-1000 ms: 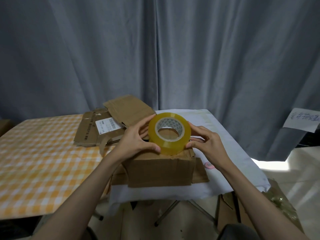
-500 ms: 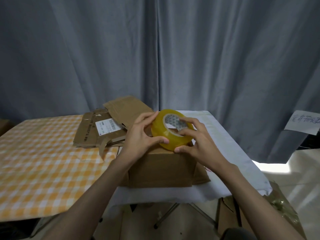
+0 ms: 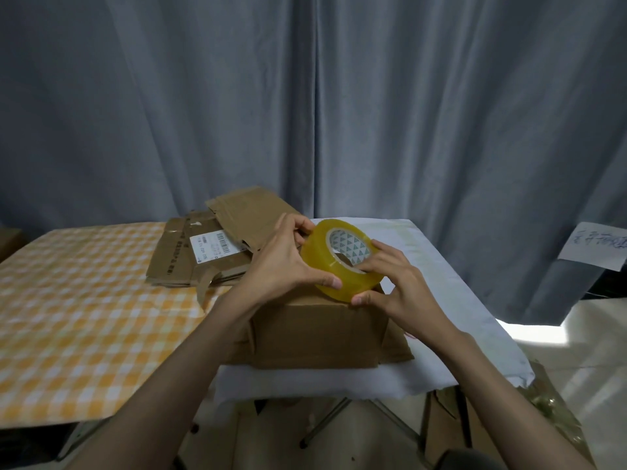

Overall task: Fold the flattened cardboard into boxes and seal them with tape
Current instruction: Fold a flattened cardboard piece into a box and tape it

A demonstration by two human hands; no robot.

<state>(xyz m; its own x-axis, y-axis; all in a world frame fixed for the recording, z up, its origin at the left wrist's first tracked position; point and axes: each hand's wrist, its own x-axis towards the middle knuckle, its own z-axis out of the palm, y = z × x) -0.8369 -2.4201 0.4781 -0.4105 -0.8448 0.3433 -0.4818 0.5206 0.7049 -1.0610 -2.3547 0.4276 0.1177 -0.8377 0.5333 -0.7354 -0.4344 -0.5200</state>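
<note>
A yellow roll of clear tape (image 3: 322, 262) is held tilted just above a folded brown cardboard box (image 3: 315, 330) on the white-covered table (image 3: 451, 293). My left hand (image 3: 281, 262) grips the roll's left side, thumb on its outer face. My right hand (image 3: 397, 286) holds the right side, fingers over the rim and into the core, thumb under the lower edge. Flattened cardboard (image 3: 203, 252) with a white barcode label lies behind, at the left.
An orange-and-white checked tablecloth (image 3: 78, 317) covers the table on the left. Grey curtains (image 3: 305, 103) hang close behind. A paper note (image 3: 597, 245) is pinned at the right. More cardboard (image 3: 451, 432) stands on the floor under the white table's right side.
Both hands have turned the tape roll from nearly flat on the box to tilted, its hole facing up and right. My right fingers moved over the rim into the core.
</note>
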